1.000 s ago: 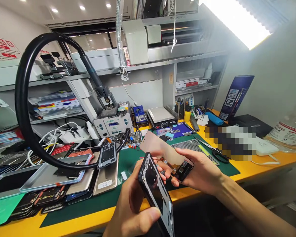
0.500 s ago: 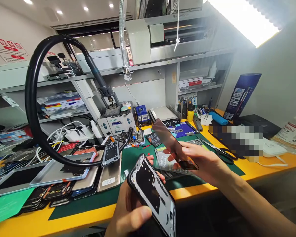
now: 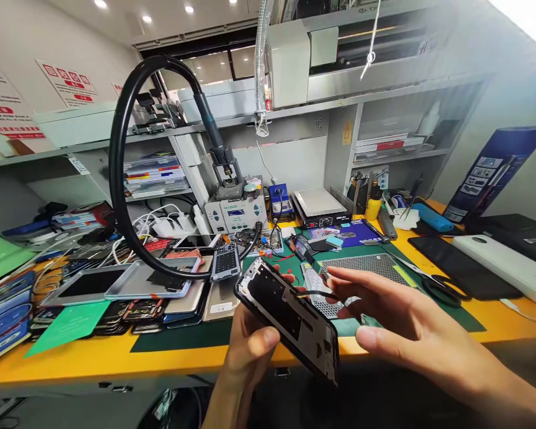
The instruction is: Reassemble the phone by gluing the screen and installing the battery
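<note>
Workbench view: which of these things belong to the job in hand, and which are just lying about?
In the job, it seems:
phone frame, in the left hand
thin dark part, by the right hand

Just lying about, probably:
scissors
green sheet
white slab
fan

Just one cam here, worn on the head, facing forward and down over the bench (image 3: 196,363), hands pretty close up.

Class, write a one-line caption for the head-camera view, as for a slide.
Left hand gripping a phone frame, right hand raised beside it, at a yellow workbench with green mat and scissors.
</note>
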`<action>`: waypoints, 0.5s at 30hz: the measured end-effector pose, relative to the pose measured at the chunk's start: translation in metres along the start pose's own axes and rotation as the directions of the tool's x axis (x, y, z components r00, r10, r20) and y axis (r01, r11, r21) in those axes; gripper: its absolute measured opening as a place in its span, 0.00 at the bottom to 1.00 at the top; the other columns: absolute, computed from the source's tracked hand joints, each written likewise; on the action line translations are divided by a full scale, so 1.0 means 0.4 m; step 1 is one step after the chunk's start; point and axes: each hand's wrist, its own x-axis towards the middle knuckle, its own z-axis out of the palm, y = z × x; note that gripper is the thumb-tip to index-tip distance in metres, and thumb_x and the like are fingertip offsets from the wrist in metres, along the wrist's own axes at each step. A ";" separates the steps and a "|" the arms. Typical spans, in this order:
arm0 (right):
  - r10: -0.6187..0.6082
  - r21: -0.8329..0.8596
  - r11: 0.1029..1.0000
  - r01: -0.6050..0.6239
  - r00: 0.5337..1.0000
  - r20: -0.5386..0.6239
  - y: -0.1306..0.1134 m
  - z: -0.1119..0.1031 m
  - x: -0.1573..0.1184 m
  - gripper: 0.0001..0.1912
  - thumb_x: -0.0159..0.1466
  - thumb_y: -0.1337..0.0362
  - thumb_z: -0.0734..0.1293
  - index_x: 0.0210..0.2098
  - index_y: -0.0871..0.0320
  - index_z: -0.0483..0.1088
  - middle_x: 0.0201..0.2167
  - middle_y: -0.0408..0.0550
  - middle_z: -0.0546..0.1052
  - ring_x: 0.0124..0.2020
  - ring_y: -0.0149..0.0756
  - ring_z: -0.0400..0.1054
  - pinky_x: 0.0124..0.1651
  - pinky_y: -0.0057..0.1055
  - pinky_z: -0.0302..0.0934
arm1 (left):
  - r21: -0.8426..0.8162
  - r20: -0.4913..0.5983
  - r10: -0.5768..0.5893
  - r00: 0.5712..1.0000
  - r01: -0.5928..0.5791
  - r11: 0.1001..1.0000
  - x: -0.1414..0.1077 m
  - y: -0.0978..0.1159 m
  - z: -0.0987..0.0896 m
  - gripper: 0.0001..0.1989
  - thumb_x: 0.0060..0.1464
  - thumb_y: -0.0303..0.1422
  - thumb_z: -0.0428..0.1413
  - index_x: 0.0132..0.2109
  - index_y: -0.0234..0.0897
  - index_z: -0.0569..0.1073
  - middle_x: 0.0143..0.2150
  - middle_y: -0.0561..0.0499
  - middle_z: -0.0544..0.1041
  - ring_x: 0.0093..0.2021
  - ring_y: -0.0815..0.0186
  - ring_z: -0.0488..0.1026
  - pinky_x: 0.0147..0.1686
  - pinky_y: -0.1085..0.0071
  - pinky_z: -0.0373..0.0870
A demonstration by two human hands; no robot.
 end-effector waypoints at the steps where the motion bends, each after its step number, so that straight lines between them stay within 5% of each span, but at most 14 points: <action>1: -0.004 -0.013 1.000 0.004 1.000 0.000 -0.001 0.005 0.000 0.32 0.63 0.50 0.75 0.65 0.43 0.68 0.61 0.49 0.74 0.61 0.50 0.68 0.65 0.46 0.63 | 0.008 -0.001 0.001 1.000 -0.001 1.000 -0.003 0.000 0.000 0.32 0.45 0.35 0.68 0.59 0.44 0.76 0.53 0.44 0.82 0.60 0.41 0.74 0.64 0.45 0.65; 11: -0.052 -0.201 0.978 0.055 0.998 0.018 0.035 0.014 -0.004 0.32 0.66 0.53 0.74 0.67 0.38 0.63 0.69 0.45 0.67 0.68 0.49 0.62 0.71 0.49 0.57 | 0.054 0.073 0.019 0.997 -0.023 0.998 -0.013 -0.008 -0.007 0.23 0.48 0.34 0.68 0.53 0.43 0.79 0.51 0.45 0.83 0.55 0.44 0.78 0.56 0.50 0.72; 15: -0.029 -0.245 0.969 0.035 0.999 0.028 0.032 0.039 -0.009 0.32 0.66 0.52 0.73 0.67 0.35 0.62 0.70 0.42 0.64 0.70 0.47 0.60 0.69 0.43 0.61 | 0.053 0.091 0.002 0.996 -0.007 0.999 -0.011 -0.003 0.009 0.21 0.50 0.33 0.67 0.53 0.43 0.80 0.48 0.47 0.84 0.51 0.48 0.80 0.55 0.52 0.74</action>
